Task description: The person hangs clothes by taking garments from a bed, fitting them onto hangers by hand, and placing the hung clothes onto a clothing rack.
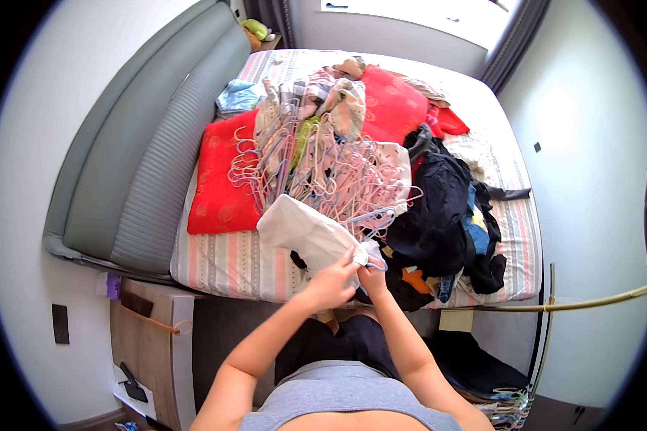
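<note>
A white garment (302, 228) is held up over the near edge of the bed. My left hand (334, 281) is closed on its lower right part. Close beside it, my right hand (372, 276) is closed around a light blue hanger (376, 266) at the garment's edge. Just beyond the garment lies a large heap of pink, white and blue hangers (338, 172). A pile of dark clothes (438, 208) is to the right of my hands.
Red cushions (226, 176) and patterned clothes lie on the striped bed (216, 258). A grey headboard (144, 158) stands at left, above a bedside cabinet (151, 345). A bamboo pole (597, 300) crosses at right. More hangers (507, 409) are low at right.
</note>
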`<action>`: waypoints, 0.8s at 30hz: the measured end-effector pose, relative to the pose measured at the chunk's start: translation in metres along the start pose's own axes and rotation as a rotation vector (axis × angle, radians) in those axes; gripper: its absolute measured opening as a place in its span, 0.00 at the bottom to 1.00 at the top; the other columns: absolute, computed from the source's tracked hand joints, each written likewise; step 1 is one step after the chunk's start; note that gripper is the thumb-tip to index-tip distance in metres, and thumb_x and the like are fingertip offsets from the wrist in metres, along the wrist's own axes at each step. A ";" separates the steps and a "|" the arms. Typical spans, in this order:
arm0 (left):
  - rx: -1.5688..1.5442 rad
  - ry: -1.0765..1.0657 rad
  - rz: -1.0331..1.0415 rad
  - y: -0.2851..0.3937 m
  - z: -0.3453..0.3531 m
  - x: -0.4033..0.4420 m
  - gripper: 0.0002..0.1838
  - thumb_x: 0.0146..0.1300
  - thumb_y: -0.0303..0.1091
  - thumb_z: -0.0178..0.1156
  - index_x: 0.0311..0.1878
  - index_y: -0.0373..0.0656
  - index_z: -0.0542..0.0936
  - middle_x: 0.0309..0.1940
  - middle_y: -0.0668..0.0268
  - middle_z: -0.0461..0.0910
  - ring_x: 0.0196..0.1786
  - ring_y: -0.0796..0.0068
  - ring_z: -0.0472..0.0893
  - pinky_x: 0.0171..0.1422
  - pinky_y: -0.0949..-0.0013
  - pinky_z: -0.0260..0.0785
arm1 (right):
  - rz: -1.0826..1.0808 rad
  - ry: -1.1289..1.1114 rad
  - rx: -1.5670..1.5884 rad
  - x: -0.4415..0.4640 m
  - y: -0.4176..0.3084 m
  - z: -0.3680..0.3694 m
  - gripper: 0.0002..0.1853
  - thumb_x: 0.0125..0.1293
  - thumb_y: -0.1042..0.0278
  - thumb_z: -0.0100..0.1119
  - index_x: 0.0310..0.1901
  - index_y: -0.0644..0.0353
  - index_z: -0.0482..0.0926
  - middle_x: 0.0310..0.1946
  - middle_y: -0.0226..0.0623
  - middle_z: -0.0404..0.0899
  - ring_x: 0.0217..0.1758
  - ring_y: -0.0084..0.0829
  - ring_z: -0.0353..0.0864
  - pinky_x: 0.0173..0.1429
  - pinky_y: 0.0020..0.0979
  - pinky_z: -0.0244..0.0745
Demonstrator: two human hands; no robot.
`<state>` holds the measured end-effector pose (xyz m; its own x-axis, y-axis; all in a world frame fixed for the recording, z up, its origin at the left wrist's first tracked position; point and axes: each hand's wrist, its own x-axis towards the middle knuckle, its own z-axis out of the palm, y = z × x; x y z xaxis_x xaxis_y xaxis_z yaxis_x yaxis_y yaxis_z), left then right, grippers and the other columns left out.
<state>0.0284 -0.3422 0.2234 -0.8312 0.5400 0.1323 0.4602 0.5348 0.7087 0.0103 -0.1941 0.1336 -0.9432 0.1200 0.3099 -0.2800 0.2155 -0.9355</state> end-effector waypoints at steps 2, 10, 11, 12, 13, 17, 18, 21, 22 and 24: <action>-0.087 0.011 0.031 0.002 -0.029 0.010 0.15 0.48 0.31 0.60 0.43 0.49 0.81 0.54 0.57 0.73 0.53 0.58 0.75 0.59 0.61 0.65 | -0.043 -0.052 -0.106 -0.001 -0.014 -0.027 0.08 0.54 0.71 0.57 0.23 0.66 0.77 0.12 0.37 0.72 0.15 0.23 0.70 0.21 0.27 0.62; 0.423 0.035 0.344 0.037 -0.029 0.064 0.12 0.50 0.47 0.61 0.23 0.49 0.77 0.21 0.71 0.77 0.28 0.67 0.78 0.34 0.63 0.69 | 0.032 0.212 0.081 -0.027 -0.056 -0.111 0.05 0.56 0.74 0.56 0.26 0.66 0.76 0.19 0.30 0.73 0.23 0.19 0.69 0.27 0.22 0.63; 0.377 0.089 0.352 0.045 -0.018 0.066 0.13 0.50 0.47 0.61 0.22 0.48 0.77 0.19 0.72 0.76 0.25 0.68 0.78 0.31 0.63 0.68 | -0.089 0.347 0.061 -0.028 -0.060 -0.123 0.03 0.56 0.75 0.56 0.28 0.64 0.76 0.22 0.30 0.73 0.26 0.19 0.70 0.29 0.22 0.63; 0.350 0.129 0.353 0.054 -0.007 0.068 0.12 0.51 0.47 0.61 0.23 0.49 0.77 0.19 0.71 0.76 0.25 0.67 0.78 0.30 0.64 0.68 | -0.235 0.511 -0.096 -0.029 -0.076 -0.137 0.02 0.57 0.77 0.53 0.28 0.64 0.74 0.25 0.29 0.71 0.29 0.20 0.70 0.31 0.21 0.64; 0.323 0.167 0.355 0.063 0.006 0.069 0.11 0.51 0.46 0.62 0.24 0.49 0.78 0.19 0.71 0.76 0.25 0.67 0.78 0.29 0.64 0.68 | -0.108 0.626 0.044 -0.043 -0.075 -0.151 0.06 0.58 0.78 0.51 0.24 0.64 0.70 0.23 0.30 0.67 0.27 0.21 0.68 0.31 0.23 0.63; 0.252 0.234 0.365 0.108 0.052 0.068 0.09 0.50 0.45 0.63 0.27 0.52 0.81 0.20 0.71 0.77 0.24 0.67 0.78 0.27 0.65 0.68 | 0.039 0.675 -0.166 -0.094 -0.041 -0.206 0.13 0.59 0.74 0.49 0.17 0.63 0.68 0.21 0.34 0.69 0.27 0.28 0.69 0.33 0.29 0.63; 0.250 0.227 0.351 0.119 0.065 0.068 0.09 0.50 0.45 0.64 0.27 0.52 0.81 0.20 0.71 0.77 0.24 0.68 0.78 0.27 0.65 0.68 | -0.024 0.692 -0.284 -0.103 -0.050 -0.214 0.11 0.59 0.74 0.50 0.19 0.63 0.70 0.22 0.36 0.71 0.28 0.31 0.71 0.35 0.30 0.65; 0.187 0.200 0.316 0.159 0.095 0.066 0.10 0.49 0.45 0.65 0.28 0.51 0.82 0.21 0.72 0.77 0.24 0.68 0.78 0.27 0.66 0.68 | 0.012 0.630 -0.270 -0.131 -0.075 -0.230 0.04 0.56 0.72 0.56 0.29 0.63 0.78 0.31 0.40 0.78 0.38 0.37 0.76 0.47 0.34 0.69; 0.133 0.202 0.321 0.172 0.106 0.066 0.10 0.49 0.45 0.65 0.28 0.50 0.82 0.21 0.71 0.78 0.23 0.68 0.78 0.27 0.66 0.68 | 0.013 0.614 -0.303 -0.138 -0.078 -0.234 0.06 0.55 0.72 0.58 0.33 0.63 0.77 0.34 0.41 0.78 0.40 0.38 0.76 0.48 0.34 0.69; 0.051 0.175 0.328 0.203 0.123 0.061 0.10 0.50 0.44 0.66 0.29 0.49 0.82 0.21 0.71 0.78 0.23 0.69 0.78 0.27 0.67 0.68 | -0.012 0.612 -0.335 -0.152 -0.089 -0.243 0.13 0.52 0.72 0.62 0.40 0.63 0.76 0.39 0.42 0.77 0.43 0.39 0.76 0.51 0.35 0.69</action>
<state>0.1095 -0.1203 0.2899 -0.6760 0.5709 0.4659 0.7220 0.3864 0.5739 0.2220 0.0037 0.2111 -0.6424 0.6192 0.4516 -0.1266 0.4954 -0.8594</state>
